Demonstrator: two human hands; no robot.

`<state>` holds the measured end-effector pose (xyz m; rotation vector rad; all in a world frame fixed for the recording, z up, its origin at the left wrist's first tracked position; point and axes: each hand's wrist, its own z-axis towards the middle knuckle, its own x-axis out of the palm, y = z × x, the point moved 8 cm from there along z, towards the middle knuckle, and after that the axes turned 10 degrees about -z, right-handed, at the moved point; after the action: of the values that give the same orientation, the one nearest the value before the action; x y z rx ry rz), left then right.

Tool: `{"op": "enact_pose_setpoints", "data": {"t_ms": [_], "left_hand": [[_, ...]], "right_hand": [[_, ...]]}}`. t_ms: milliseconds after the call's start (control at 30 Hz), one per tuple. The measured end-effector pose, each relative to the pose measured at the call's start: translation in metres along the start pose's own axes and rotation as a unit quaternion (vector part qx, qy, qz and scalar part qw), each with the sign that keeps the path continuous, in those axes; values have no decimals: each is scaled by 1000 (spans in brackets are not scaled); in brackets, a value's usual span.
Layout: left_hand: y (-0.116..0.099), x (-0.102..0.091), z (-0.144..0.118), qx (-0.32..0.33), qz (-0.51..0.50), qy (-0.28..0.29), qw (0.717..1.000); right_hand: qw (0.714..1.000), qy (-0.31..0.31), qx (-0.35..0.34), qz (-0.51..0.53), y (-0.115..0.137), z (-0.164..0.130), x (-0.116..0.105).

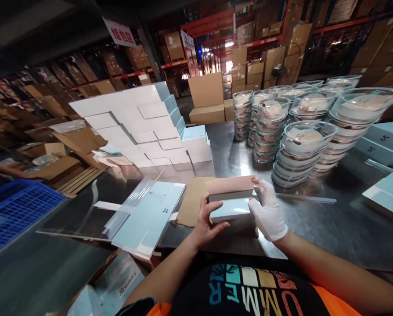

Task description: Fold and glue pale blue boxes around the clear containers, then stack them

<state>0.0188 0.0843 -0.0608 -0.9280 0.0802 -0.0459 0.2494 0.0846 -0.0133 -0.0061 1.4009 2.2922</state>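
1. closest in: both hands are on a small pale-blue box (232, 206) with a pinkish lid flap, held just above the steel table (347, 228); bare left hand (205, 221) is clamped on the box's left end, thumb on top and fingers curled round the near-left corner; the white-gloved right hand (268, 210) is wrapped on the right end, one fingertip up at the flap's corner.

2. the bit that matters: the box's long axis runs left to right across the person, so each hand has one short end; it sits dead centre between them, neither hand really nearer; the flap edge faces away from the body, tilted up a little.

3. right under and behind the box there's a brown cardboard sheet (191, 199) lying flat on the table, partly hidden by the box.

4. to the left, a stack of flat blue box blanks (150, 217) lies with its long side angled away from the person, and some clear plastic sleeves (130, 206) fan over its left edge; well apart from the left hand.

5. further left, off the table edge, a blue plastic crate (15, 210).

6. mid-table, back left: a stepped pile of finished white-and-blue boxes (143, 120); back right: stacks of clear lidded bowls (301, 140) with something pale inside, can't tell what.

7. far right edge: a couple more blue boxes (382, 145); beyond everything, warehouse racks (216, 26) and cartons.
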Motion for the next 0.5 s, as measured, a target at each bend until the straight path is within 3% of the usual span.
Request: {"op": "enact_pose_setpoints", "data": {"t_ms": [100, 167, 200, 267, 333, 367, 500], "left_hand": [[-3, -6, 5, 16, 30, 5, 999], [-11, -14, 7, 49, 37, -28, 998], [-13, -17, 8, 61, 42, -44, 996], [-13, -23, 7, 61, 52, -71, 994], [-6, -28, 6, 38, 57, -92, 993], [-3, -28, 5, 25, 57, -98, 993], [1, -26, 7, 14, 49, -100, 994]], "right_hand": [[998, -2, -51, -39, -3, 9, -17], [985, 5, -67, -159, -10, 17, -31], [969, 32, -55, -239, -18, 20, -34], [912, 148, 28, -382, -47, 20, -31], [851, 264, 123, -438, -77, 11, -26], [835, 296, 152, -438, -86, 7, -24], [854, 287, 173, -399, -95, 3, -22]]}}
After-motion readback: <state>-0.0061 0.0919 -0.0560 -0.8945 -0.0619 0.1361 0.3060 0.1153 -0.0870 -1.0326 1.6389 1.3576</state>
